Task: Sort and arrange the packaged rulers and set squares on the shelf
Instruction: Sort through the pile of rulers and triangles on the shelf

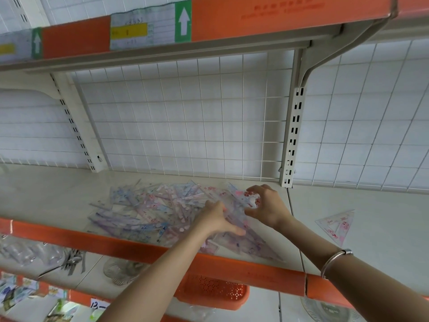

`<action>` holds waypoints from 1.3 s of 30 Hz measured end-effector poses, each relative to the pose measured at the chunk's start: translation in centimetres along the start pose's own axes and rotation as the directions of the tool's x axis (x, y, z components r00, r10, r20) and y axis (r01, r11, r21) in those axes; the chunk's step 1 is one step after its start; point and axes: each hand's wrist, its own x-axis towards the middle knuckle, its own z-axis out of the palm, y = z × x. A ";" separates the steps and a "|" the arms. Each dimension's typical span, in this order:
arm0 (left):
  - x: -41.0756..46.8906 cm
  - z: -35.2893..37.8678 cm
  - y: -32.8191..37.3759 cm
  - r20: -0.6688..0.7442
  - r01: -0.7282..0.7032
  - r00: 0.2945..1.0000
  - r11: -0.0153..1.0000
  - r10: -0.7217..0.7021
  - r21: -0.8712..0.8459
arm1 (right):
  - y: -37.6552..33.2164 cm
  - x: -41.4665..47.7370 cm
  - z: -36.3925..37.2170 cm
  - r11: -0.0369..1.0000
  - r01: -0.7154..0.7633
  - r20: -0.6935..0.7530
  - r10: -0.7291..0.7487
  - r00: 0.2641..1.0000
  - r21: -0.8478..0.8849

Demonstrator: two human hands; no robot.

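**Both hands in the ruler pile, mid shelf**

Far left, the shelf [46,196] ran bare out to 9 o'clock, open room there. It was smooth cream metal with an orange front strip [116,246] along the near edge. Clear glassware [27,252] sat below at 8 o'clock, blurred.

The pile of packaged rulers and set squares [144,210] lay loose at 6 o'clock, mid shelf. The packets were clear film with pink, blue and purple print, their corners near the front strip. A white wire grid [185,112] backed the bay. An orange perforated basket [209,291] sat on the shelf under it.

The left hand [216,219] lay on the pile's right side, thumb spread. Its fingers were lost in the film, so the grip could not be told. The right hand [267,208] was just beside it, fingers curled, pinching a red-printed packet [249,196] at the pile's back right corner. A slotted upright post [292,135] stood behind.

The right section was open. One lone set square [336,225] lay flat at 4 o'clock, well apart from the pile. A metal bangle [334,261] was on the right wrist.
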 end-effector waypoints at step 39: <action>1.6 -4.6 -2.2 -0.332 -0.095 0.913 0.672 -0.235 -0.735 | 2.1 -0.7 -0.3 0.967 -0.050 0.103 0.078 0.992 -0.249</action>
